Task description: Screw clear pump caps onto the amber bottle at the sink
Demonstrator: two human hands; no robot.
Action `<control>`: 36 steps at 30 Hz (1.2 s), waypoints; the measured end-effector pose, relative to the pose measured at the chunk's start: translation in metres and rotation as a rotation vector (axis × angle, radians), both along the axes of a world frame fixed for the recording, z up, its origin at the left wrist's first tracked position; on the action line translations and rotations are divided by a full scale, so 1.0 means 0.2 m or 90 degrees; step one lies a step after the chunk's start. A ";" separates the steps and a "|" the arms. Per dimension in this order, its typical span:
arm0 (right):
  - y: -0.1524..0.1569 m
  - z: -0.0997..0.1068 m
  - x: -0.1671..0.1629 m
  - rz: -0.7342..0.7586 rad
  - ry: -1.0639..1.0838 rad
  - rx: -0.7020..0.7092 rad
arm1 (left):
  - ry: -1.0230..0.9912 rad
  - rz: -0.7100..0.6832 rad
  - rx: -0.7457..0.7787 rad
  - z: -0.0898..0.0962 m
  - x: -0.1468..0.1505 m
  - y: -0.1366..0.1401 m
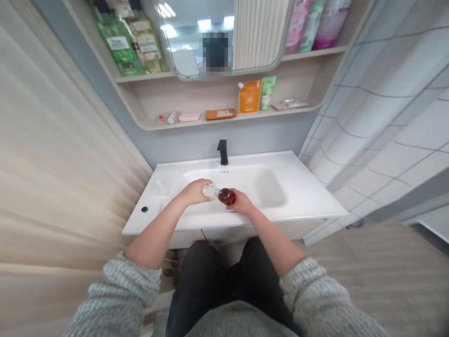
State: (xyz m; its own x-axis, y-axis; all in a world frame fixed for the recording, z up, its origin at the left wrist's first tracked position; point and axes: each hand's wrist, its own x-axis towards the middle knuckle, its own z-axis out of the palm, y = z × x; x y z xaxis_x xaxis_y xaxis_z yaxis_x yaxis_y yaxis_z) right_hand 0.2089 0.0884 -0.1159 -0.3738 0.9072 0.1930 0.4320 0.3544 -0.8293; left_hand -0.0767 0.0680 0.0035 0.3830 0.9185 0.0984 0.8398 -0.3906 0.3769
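Note:
Over the white sink [196,215], my left hand [195,192] is closed around a small clear container [209,191]. My right hand [242,202] grips a dark reddish-brown bottle [227,197], tilted with its neck toward the clear container. The two mouths meet or nearly touch; I cannot tell which, nor whether liquid is flowing. On the counter to the left lies a small round black piece [144,209], perhaps a cap. Something clear or white [162,186], hard to make out, is behind it.
A black faucet [223,152] rises at the sink's back edge. Above, a shelf [224,122] holds an orange pouch [249,97], a green tube [267,92] and small items. A mirror [199,28] hangs between bottles. A beige curtain [52,154] borders the left side, a tiled wall [379,117] the right.

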 end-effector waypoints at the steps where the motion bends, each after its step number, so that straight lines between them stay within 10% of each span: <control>1: 0.00 0.00 0.00 0.000 0.001 0.000 | 0.000 -0.001 -0.001 0.00 0.00 0.00; 36: -0.01 0.02 0.00 0.006 -0.001 0.001 | 0.085 -0.009 -0.005 0.07 0.01 0.01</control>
State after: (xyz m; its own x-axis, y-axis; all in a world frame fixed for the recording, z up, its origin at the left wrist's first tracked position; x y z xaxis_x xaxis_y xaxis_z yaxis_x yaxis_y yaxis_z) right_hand 0.2096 0.0871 -0.1121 -0.3827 0.9034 0.1935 0.4304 0.3597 -0.8279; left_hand -0.0750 0.0708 0.0176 0.4052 0.9134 0.0391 0.8772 -0.4005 0.2648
